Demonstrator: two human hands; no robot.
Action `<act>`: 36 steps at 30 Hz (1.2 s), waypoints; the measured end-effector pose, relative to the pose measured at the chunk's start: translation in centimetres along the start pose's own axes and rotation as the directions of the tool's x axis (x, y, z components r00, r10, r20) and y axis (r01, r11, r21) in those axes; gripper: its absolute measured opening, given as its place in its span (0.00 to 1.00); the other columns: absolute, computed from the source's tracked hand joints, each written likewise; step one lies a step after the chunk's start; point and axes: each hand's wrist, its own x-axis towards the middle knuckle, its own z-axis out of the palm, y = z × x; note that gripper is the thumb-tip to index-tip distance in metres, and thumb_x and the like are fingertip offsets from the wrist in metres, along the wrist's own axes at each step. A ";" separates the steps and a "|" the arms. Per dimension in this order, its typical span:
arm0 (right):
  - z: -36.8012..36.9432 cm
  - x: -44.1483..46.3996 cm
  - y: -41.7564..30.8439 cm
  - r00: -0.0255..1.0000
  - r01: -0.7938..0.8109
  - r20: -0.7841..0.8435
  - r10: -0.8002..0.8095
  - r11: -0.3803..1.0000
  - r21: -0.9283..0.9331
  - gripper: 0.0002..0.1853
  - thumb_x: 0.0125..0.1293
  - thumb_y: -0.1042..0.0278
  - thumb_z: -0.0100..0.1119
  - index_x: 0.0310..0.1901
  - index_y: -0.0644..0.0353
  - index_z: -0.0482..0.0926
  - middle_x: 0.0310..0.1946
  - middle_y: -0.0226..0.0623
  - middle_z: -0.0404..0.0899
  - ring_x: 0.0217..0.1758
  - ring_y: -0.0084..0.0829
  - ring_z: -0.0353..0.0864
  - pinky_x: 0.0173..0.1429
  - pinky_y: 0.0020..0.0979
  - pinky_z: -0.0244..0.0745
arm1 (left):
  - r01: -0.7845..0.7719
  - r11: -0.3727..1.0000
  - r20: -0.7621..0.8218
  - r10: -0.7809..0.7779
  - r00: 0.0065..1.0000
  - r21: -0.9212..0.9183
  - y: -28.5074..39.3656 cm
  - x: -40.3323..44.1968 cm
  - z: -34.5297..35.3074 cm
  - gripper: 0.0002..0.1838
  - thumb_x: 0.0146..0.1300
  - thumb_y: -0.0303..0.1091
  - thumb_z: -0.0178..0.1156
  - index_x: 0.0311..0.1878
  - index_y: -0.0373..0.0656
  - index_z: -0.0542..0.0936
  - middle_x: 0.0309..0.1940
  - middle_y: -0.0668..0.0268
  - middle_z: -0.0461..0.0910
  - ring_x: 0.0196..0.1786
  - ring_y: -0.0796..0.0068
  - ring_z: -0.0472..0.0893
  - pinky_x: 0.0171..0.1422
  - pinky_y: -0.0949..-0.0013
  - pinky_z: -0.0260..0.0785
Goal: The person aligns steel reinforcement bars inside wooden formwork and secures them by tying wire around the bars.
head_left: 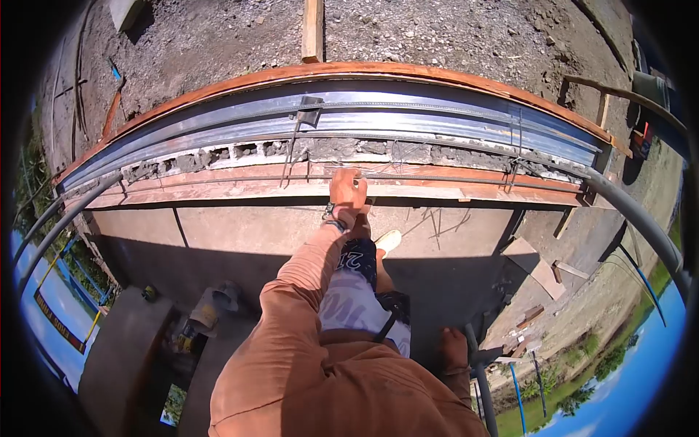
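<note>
My left hand [348,191] reaches forward over the wooden edge of a formwork channel. Its fingers are curled round the near steel rebar [437,178], which runs lengthwise along the channel. Thin wires [397,169] lie beside this hand. Stirrups [515,149] cross the long bars. Low on the right, in shadow, my right hand [453,349] is closed right beside a grey pipe [477,364]; I cannot make out whether it grips the pipe.
Corrugated metal sheet [437,98] lines the far side, bordered by a reddish board [408,69]. Grey pipes [641,218] arch at both sides. A bucket [207,309] stands lower left. Wood offcuts [535,266] lie right. Gravel [437,29] spreads beyond.
</note>
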 end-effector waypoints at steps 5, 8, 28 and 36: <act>0.6 0.5 -2.6 0.996 -0.081 -0.030 0.085 0.991 0.107 0.16 0.66 0.61 0.47 0.41 0.65 0.79 0.14 0.29 0.68 0.16 0.23 0.68 0.22 0.27 0.65 | 0.289 0.924 -0.243 -0.229 0.943 0.249 -9.5 1.1 -8.7 0.10 0.50 0.29 0.58 0.37 0.39 0.76 0.34 0.52 0.76 0.42 0.49 0.75 0.48 0.55 0.67; 0.7 1.3 -3.5 1.000 0.006 -0.023 -0.008 0.997 -0.081 0.16 0.66 0.61 0.46 0.41 0.65 0.79 0.14 0.30 0.69 0.16 0.23 0.69 0.22 0.27 0.65 | 0.303 0.919 -0.180 -0.263 0.948 0.250 -13.9 4.1 -9.7 0.22 0.52 0.32 0.59 0.53 0.39 0.73 0.45 0.48 0.76 0.52 0.49 0.74 0.57 0.59 0.66; 2.0 1.9 -0.3 0.998 0.050 -0.048 -0.048 0.998 0.049 0.14 0.61 0.61 0.55 0.39 0.65 0.80 0.20 0.31 0.73 0.24 0.21 0.70 0.29 0.29 0.66 | 0.281 0.860 0.369 -0.449 0.814 0.425 -10.3 4.9 -18.8 0.15 0.56 0.38 0.53 0.41 0.40 0.81 0.41 0.46 0.79 0.48 0.48 0.77 0.55 0.58 0.68; 3.7 3.4 3.0 1.000 0.030 -0.015 -0.028 0.988 0.150 0.13 0.63 0.62 0.53 0.38 0.65 0.79 0.18 0.29 0.71 0.20 0.19 0.68 0.24 0.26 0.65 | 0.272 0.952 0.067 -0.283 0.957 0.139 -12.1 1.9 -16.6 0.20 0.61 0.44 0.54 0.47 0.38 0.78 0.44 0.47 0.78 0.51 0.48 0.76 0.56 0.61 0.66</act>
